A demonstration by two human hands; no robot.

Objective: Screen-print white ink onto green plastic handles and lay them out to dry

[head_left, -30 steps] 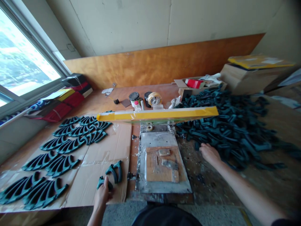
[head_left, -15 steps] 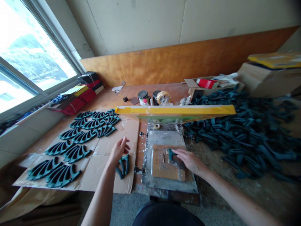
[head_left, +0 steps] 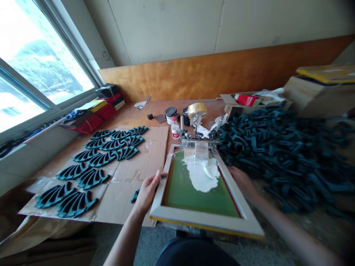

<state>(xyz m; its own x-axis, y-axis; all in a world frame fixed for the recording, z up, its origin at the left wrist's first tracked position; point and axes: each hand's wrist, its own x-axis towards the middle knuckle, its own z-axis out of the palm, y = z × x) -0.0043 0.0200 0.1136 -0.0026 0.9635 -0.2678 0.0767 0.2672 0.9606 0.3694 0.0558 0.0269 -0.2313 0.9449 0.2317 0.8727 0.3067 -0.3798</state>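
A screen printing frame lies lowered in front of me, its green mesh showing inside pale rails. White ink is pooled on the upper part of the mesh, below a flat pale blade. My left hand is closed at the left rail, thumb on top. At the right rail is my right hand, slightly blurred, with its fingertips partly hidden by the frame. The plate and wooden jig beneath are covered. A dark green curved plastic part peeks out beside my left wrist.
Fanned rows of dark green parts lie on flat cardboard at left. A large heap of such parts fills the right. Behind the frame stand a small bottle, an ink tub and a tape roll.
The raised frame has swung down flat over the plate and jig. My right hand has left the small green part on the jig for the right rail; my left hand has come to the left rail.
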